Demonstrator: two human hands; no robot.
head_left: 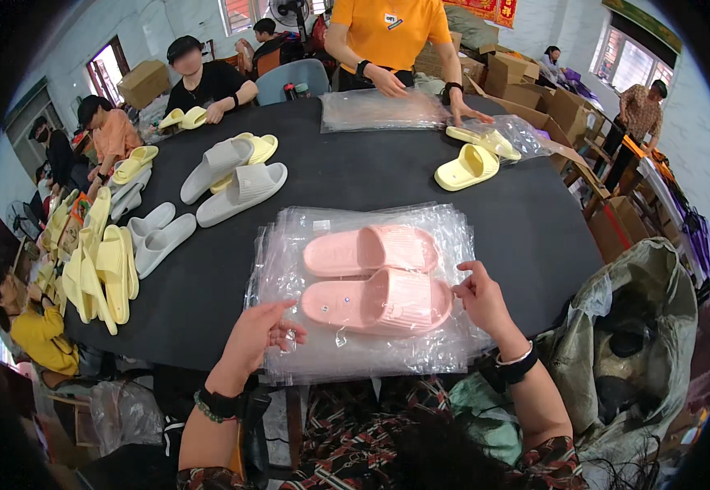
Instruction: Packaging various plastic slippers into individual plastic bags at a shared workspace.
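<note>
A pair of pink slippers (378, 300) lies side by side in front of me, toes to the right, on a thick stack of clear plastic bags (371, 355). Shiny film shows around the slippers; whether they are inside the top bag I cannot tell. My left hand (263, 333) hovers by the heel of the nearer slipper, its fingers apart and holding nothing visible. By the toe end is my right hand (485, 300), with thumb and index finger apart and the other fingers curled.
Grey slippers (243, 194) and yellow slippers (111, 273) lie on the dark table (355, 171) to the left. Across it, a person in orange (391, 41) handles a yellow slipper (485, 141) and plastic bags (383, 110). A large sack (567, 371) stands at my right.
</note>
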